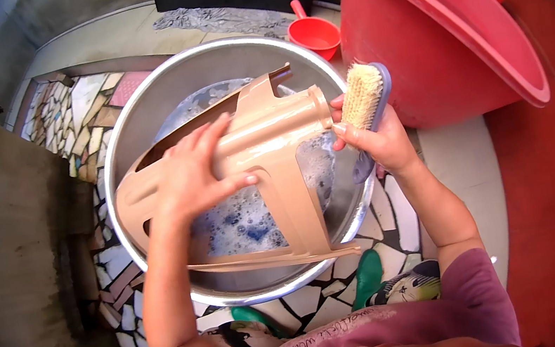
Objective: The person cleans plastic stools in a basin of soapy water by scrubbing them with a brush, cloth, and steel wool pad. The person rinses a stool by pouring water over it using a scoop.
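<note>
A beige plastic stool point(277, 120) lies on its side across a large round metal basin point(117, 135). Foamy, bluish water point(239, 225) shows in the basin between the stool's legs. My left hand point(195, 167) rests flat on the stool's side, its fingers spread and its thumb stretched to the right. In my right hand point(386, 140) is a scrub brush point(365, 101) with pale bristles and a grey-blue back, held upright by the stool's leg end. The bristles face left, toward the stool. Part of the right fingers is hidden behind the brush.
A red dipper point(315, 35) sits beyond the basin's far right rim. A big red tub point(409, 48) leans at the right, with red containers in it. Grey wet cloth point(220, 19) lies at the back. Green footwear point(367, 278) stands on the stone-patterned floor near the basin.
</note>
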Action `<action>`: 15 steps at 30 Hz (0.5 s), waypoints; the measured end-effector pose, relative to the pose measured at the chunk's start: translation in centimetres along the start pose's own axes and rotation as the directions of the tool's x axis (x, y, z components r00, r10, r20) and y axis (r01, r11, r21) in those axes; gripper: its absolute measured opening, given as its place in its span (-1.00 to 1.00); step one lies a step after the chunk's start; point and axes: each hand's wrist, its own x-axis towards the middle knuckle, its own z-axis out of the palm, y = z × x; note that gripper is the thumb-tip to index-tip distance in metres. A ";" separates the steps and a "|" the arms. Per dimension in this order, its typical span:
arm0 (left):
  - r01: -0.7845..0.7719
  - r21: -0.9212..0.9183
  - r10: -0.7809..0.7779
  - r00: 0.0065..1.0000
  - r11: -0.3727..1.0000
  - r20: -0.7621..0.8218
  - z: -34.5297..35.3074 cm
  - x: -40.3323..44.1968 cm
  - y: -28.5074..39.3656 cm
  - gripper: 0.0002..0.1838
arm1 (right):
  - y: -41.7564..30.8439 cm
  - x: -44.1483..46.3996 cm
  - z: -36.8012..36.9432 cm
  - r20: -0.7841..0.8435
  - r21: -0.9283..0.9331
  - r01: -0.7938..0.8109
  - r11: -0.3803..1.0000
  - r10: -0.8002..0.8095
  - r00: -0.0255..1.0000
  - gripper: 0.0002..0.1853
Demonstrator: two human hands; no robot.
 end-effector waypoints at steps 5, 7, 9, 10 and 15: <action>-0.002 -0.206 0.033 0.989 0.979 0.144 -0.9 0.3 -3.8 0.14 | -4.4 -0.1 -0.7 -0.098 -0.650 -0.067 0.757 0.005 0.995 -0.32; -0.038 -0.241 0.059 0.995 0.970 0.081 -0.9 -0.8 -3.1 0.12 | -5.3 -0.9 -1.1 -0.138 -0.717 -0.096 0.691 -0.006 0.990 -0.24; -0.055 -0.124 0.050 0.998 0.991 -0.046 -0.4 -2.4 -2.4 0.09 | -5.4 -2.5 -0.7 -0.043 -0.696 -0.036 0.717 0.008 0.999 -0.07; -0.078 -0.108 0.058 0.983 0.991 -0.177 0.0 -3.2 -2.0 0.05 | -4.9 -3.0 -0.7 -0.042 -0.675 -0.028 0.737 -0.001 0.999 -0.07; 0.055 0.009 -0.049 0.945 0.998 -0.325 2.6 -4.2 1.5 0.01 | -4.6 -3.8 2.0 -0.157 -0.744 -0.013 0.668 -0.157 0.975 -0.15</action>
